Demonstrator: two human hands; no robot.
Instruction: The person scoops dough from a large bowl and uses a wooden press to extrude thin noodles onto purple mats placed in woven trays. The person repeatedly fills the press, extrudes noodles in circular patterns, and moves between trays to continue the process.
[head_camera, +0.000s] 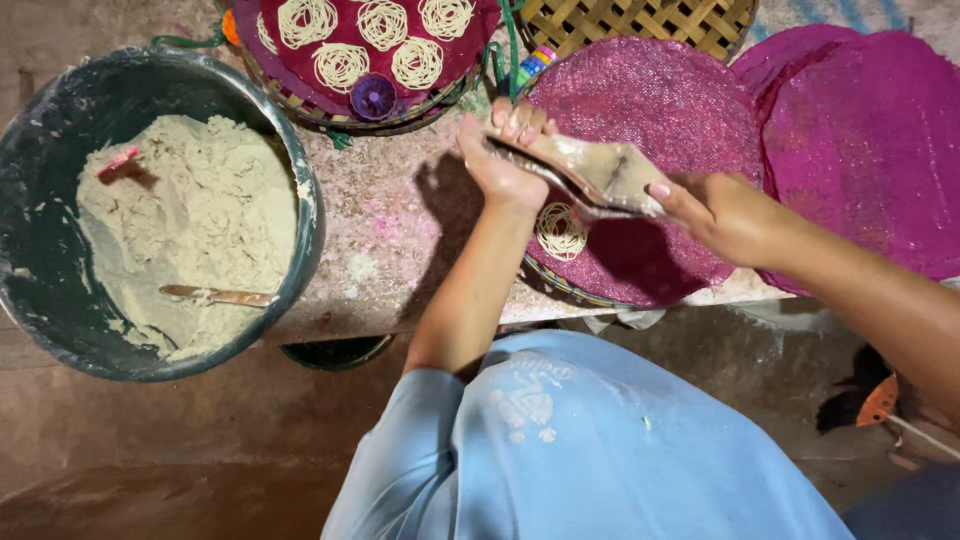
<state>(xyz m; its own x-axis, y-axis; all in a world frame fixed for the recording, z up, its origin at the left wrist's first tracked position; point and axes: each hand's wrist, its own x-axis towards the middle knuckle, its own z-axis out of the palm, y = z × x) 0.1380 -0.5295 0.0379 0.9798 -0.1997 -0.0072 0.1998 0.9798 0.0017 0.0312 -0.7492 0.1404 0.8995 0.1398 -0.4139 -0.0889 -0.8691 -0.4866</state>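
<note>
Because the dough-smeared press (585, 172) hangs just above a fresh noodle coil (560, 231) on the magenta mat (650, 120), both hands, left (500, 150) and right (725, 215), close around its ends

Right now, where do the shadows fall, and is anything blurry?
Head view: the left hand throws a dark shadow leftwards onto the table; the press shades the pink mat beneath; the floor lies dim; the dough tub looks sharp.
</note>
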